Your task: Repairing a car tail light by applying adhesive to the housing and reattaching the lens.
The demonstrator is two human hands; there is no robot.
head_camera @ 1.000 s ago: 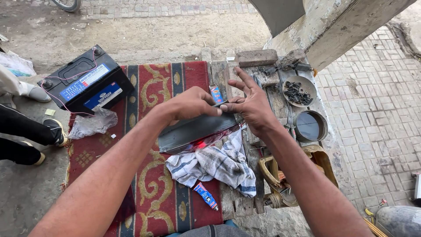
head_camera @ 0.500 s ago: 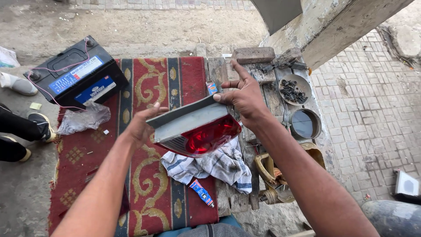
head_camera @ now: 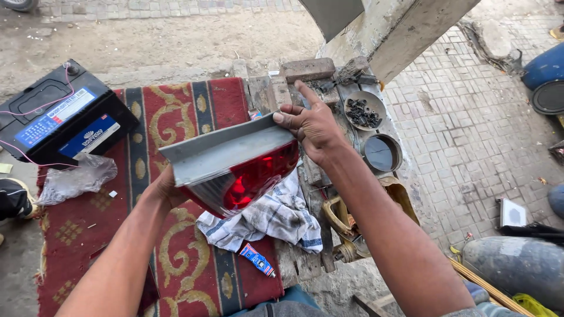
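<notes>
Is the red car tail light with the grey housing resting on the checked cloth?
No, both hands, left hand and right hand, hold the red car tail light above the checked cloth.

A black box-shaped car battery (head_camera: 61,120) stands at the far left on the red patterned rug (head_camera: 176,111), with blue, white and red rectangular labels on its top. A small blue and red tube (head_camera: 257,260) lies near, just beside the striped cloth (head_camera: 267,217)
</notes>
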